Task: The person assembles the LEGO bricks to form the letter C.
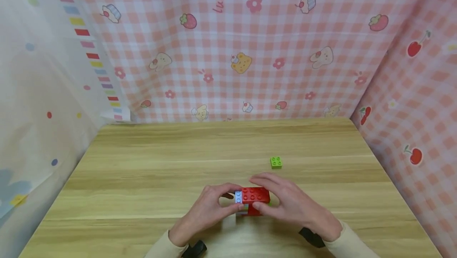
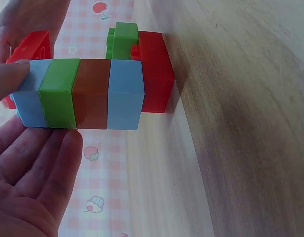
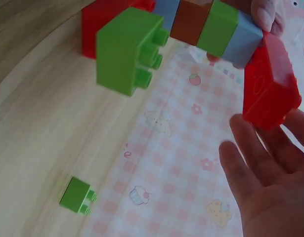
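Observation:
A toy-brick build stands on the table: a red base brick [image 2: 156,74], a green brick [image 3: 124,52] on one end, and a column of blue [image 2: 126,94], brown [image 2: 91,94], green and blue bricks on the other. Across the column's top a red brick [image 1: 255,195] juts out to the right, leaving two studs of the upper blue brick [image 1: 238,197] bare. My left hand [image 1: 216,202] pinches that blue brick between thumb and fingers. Around the top red brick my right hand [image 1: 285,196] is spread, its thumb by the front edge and its fingers behind, loosely extended.
A small lime-green four-stud brick [image 1: 276,162] lies on the wooden table [image 1: 160,162] beyond my right hand. Patterned cloth [image 1: 228,43] hangs behind the table and along both sides.

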`<action>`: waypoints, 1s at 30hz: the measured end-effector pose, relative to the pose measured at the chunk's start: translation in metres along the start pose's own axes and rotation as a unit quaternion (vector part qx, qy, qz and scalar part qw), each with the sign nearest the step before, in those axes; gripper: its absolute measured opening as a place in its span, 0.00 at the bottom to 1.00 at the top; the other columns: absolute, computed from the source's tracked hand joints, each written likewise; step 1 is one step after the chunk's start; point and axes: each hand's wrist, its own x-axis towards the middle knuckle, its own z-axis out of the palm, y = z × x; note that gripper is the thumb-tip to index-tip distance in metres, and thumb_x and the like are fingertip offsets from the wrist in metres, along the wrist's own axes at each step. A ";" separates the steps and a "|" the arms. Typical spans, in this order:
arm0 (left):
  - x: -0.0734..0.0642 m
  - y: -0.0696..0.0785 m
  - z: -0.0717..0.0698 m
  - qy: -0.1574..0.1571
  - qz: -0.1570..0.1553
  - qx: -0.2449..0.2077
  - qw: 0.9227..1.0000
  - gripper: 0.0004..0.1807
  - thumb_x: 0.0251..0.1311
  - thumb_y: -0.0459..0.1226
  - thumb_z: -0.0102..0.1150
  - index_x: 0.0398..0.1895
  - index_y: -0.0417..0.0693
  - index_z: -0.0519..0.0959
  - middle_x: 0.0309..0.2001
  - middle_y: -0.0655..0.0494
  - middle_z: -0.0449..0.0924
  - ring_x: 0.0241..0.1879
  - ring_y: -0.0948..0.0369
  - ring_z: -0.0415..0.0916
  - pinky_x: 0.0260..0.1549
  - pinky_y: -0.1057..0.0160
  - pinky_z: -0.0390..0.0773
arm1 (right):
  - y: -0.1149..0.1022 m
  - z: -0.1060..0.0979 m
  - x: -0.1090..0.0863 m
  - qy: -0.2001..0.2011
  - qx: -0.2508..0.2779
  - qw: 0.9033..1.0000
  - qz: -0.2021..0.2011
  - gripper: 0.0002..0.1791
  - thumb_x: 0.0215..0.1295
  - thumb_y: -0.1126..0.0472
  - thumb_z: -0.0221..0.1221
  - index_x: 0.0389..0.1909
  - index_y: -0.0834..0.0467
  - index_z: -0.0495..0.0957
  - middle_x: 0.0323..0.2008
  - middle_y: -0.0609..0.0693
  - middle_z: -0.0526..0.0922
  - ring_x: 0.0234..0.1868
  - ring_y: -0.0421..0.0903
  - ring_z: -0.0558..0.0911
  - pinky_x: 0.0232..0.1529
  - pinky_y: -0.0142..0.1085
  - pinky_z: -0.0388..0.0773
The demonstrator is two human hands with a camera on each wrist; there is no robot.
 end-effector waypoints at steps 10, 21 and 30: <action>0.000 0.001 0.002 -0.005 0.012 0.018 1.000 0.23 0.67 0.44 0.69 0.61 0.45 0.81 0.56 0.53 0.86 0.47 0.61 0.83 0.48 0.53 0.85 | 0.013 -0.007 -0.012 0.031 0.001 0.999 0.011 0.29 0.71 0.50 0.66 0.70 0.51 0.75 0.69 0.48 0.75 0.69 0.51 0.75 0.63 0.56 0.76; 0.002 0.008 0.005 -0.001 0.002 0.024 1.000 0.28 0.69 0.52 0.65 0.66 0.48 0.78 0.63 0.58 0.81 0.62 0.57 0.78 0.63 0.47 0.76 | 0.034 -0.016 -0.023 0.044 -0.022 0.999 0.019 0.29 0.72 0.54 0.65 0.71 0.55 0.73 0.72 0.53 0.73 0.71 0.57 0.72 0.65 0.60 0.73; 0.008 0.011 0.008 -0.004 0.011 0.028 1.000 0.25 0.70 0.49 0.65 0.65 0.48 0.79 0.62 0.58 0.82 0.61 0.58 0.79 0.62 0.48 0.77 | 0.053 -0.023 -0.020 0.034 -0.067 0.997 0.026 0.29 0.73 0.52 0.63 0.69 0.61 0.75 0.70 0.60 0.73 0.70 0.61 0.73 0.67 0.61 0.70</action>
